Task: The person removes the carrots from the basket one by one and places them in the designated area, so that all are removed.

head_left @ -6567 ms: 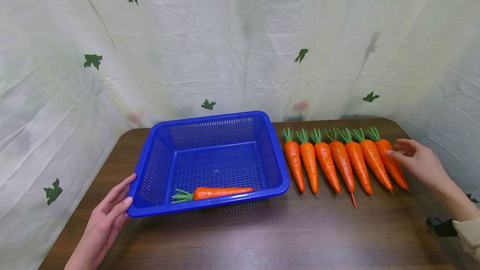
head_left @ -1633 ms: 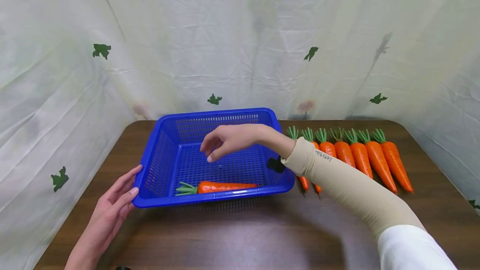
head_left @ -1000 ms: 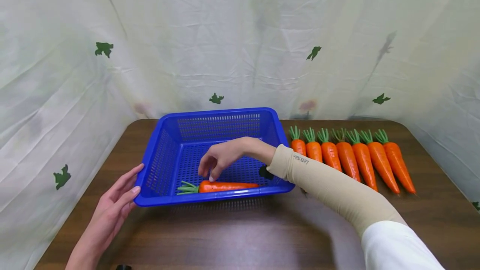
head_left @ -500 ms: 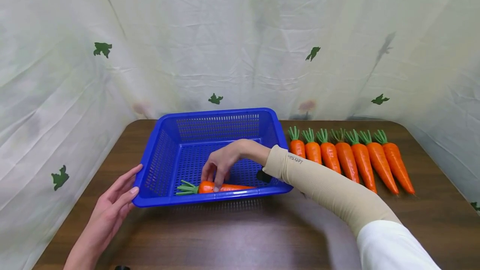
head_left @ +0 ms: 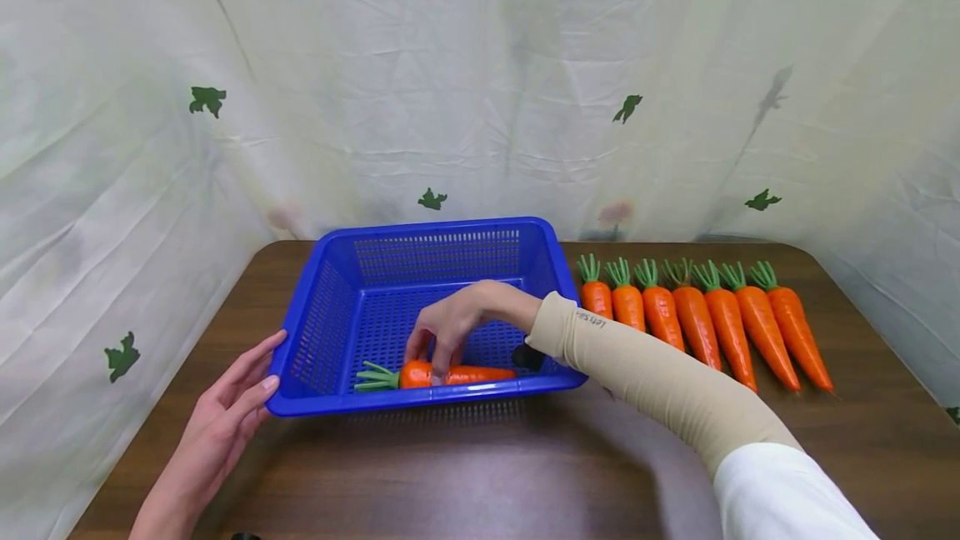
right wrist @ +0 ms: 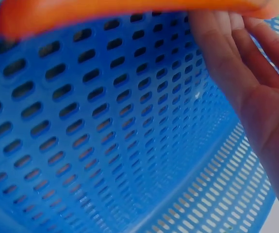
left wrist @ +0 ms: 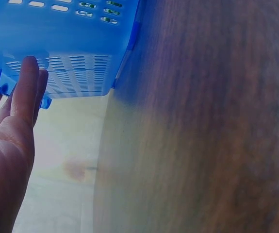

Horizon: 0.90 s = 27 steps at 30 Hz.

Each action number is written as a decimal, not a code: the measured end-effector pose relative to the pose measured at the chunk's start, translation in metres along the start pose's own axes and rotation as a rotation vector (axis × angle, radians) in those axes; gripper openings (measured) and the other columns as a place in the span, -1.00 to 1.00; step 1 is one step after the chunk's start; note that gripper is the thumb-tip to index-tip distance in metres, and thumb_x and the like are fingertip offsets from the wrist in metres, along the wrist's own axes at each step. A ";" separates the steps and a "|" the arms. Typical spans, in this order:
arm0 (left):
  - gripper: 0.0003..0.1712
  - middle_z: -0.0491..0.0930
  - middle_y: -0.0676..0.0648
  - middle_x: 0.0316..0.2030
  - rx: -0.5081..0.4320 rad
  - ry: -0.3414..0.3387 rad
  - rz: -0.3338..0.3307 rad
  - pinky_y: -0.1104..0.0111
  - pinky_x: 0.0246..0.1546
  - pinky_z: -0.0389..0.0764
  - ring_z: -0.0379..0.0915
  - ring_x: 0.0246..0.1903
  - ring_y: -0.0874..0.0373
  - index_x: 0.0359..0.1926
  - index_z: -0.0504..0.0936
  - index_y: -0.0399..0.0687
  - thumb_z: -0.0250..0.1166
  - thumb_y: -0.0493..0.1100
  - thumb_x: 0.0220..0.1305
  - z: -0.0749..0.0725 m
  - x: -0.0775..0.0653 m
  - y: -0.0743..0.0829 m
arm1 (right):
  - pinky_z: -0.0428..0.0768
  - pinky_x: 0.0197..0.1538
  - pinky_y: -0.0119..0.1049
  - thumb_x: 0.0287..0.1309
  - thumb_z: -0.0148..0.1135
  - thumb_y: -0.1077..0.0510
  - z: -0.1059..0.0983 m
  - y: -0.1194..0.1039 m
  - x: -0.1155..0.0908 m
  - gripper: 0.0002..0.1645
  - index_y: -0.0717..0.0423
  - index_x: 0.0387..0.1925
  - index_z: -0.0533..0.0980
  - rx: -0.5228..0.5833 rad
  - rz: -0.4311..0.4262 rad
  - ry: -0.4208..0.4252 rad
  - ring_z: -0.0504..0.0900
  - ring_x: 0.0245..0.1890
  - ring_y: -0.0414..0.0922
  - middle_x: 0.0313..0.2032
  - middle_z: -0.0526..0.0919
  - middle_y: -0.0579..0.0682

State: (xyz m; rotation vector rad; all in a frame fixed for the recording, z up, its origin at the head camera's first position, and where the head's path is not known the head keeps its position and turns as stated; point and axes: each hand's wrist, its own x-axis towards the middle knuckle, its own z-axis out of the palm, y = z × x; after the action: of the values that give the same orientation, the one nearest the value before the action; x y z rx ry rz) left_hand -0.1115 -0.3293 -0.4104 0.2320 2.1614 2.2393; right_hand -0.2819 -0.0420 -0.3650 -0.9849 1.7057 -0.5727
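A blue plastic basket (head_left: 435, 228) with perforated walls stands on the table. One carrot (head_left: 483, 374) lies along the basket's near side, its green stub of leaves to the left. My right hand (head_left: 453, 317) reaches down into the basket and grips this carrot near its thick end, thumb on the near side. In the right wrist view the orange body (right wrist: 105, 7) crosses the top, with fingers against it. At the basket's near left corner, my left hand (head_left: 221, 423) touches the rim with straight fingers; the left wrist view has them against the outer wall (left wrist: 57, 36).
Several carrots (head_left: 723, 327) lie side by side on the brown table (head_left: 525, 473) to the right of the basket, leaves toward the back. My right sleeve (head_left: 660, 377) hides the tips of some. A pale curtain (head_left: 480, 107) with leaf prints hangs behind the table.
My right hand has come from the row of carrots at the right, lowered into the basket and taken hold of the carrot there. The left hand stays at the basket's corner.
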 end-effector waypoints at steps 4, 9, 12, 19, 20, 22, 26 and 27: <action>-0.40 0.30 0.08 0.33 -0.008 -0.005 0.015 0.36 -0.01 0.58 0.45 0.16 0.24 0.51 0.13 -0.06 -0.05 -0.32 0.53 0.000 0.000 -0.001 | 0.65 -0.07 -0.23 0.10 0.41 0.30 -0.002 0.001 0.000 -0.55 0.13 0.07 0.58 -0.017 -0.030 0.023 0.62 -0.23 -0.16 -0.17 0.66 -0.03; -0.40 0.31 0.07 0.33 -0.020 -0.011 0.026 0.36 -0.01 0.59 0.45 0.17 0.23 0.51 0.13 -0.08 -0.06 -0.33 0.52 0.000 0.001 -0.002 | 0.65 -0.08 -0.24 0.12 0.40 0.28 -0.005 -0.001 0.001 -0.56 0.15 0.08 0.57 -0.037 -0.091 0.036 0.61 -0.26 -0.17 -0.20 0.67 -0.04; -0.40 0.31 0.08 0.32 -0.017 -0.002 0.020 0.36 -0.01 0.58 0.46 0.16 0.24 0.51 0.14 -0.07 -0.05 -0.33 0.52 0.000 0.001 -0.002 | 0.64 -0.08 -0.26 0.11 0.39 0.30 -0.008 -0.003 0.001 -0.53 0.17 0.09 0.57 -0.045 -0.129 0.059 0.62 -0.23 -0.17 -0.21 0.68 -0.05; -0.40 0.29 0.07 0.34 -0.018 0.001 0.007 0.37 -0.01 0.58 0.45 0.17 0.24 0.51 0.14 -0.05 -0.05 -0.31 0.53 0.001 0.001 0.000 | 0.60 -0.01 -0.32 0.12 0.38 0.30 -0.015 -0.006 -0.004 -0.48 0.25 0.15 0.53 -0.067 -0.230 0.158 0.62 -0.13 -0.13 -0.16 0.68 -0.02; -0.40 0.28 0.07 0.34 -0.017 0.002 0.004 0.37 -0.01 0.58 0.45 0.16 0.24 0.51 0.14 -0.04 -0.05 -0.31 0.53 0.001 0.001 0.000 | 0.60 -0.01 -0.31 0.12 0.38 0.30 -0.016 -0.006 -0.005 -0.48 0.25 0.15 0.53 -0.062 -0.241 0.175 0.62 -0.11 -0.13 -0.16 0.68 -0.02; -0.40 0.28 0.07 0.34 -0.010 0.006 -0.004 0.37 0.00 0.58 0.45 0.16 0.25 0.52 0.14 -0.03 -0.04 -0.30 0.53 0.001 0.000 0.001 | 0.60 -0.01 -0.29 0.13 0.37 0.31 -0.018 -0.007 -0.006 -0.49 0.25 0.15 0.53 -0.046 -0.263 0.208 0.63 -0.10 -0.11 -0.15 0.68 -0.01; -0.40 0.28 0.06 0.34 -0.009 0.006 -0.007 0.36 0.00 0.58 0.45 0.16 0.25 0.52 0.13 -0.03 -0.05 -0.30 0.53 0.001 0.000 0.001 | 0.61 -0.01 -0.27 0.13 0.37 0.30 -0.020 -0.008 -0.010 -0.48 0.27 0.15 0.53 -0.012 -0.303 0.268 0.63 -0.08 -0.09 -0.13 0.69 -0.01; -0.40 0.27 0.06 0.34 -0.008 0.005 -0.007 0.36 0.00 0.58 0.45 0.16 0.25 0.52 0.13 -0.03 -0.05 -0.30 0.53 0.001 0.000 0.001 | 0.61 0.00 -0.26 0.13 0.38 0.30 -0.021 -0.008 -0.011 -0.49 0.27 0.15 0.53 -0.002 -0.313 0.282 0.64 -0.08 -0.09 -0.12 0.69 0.00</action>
State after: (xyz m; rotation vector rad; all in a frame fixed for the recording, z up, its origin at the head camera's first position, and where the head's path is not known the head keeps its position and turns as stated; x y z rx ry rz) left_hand -0.1115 -0.3281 -0.4094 0.2177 2.1514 2.2474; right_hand -0.2971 -0.0395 -0.3456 -1.2289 1.8072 -0.9505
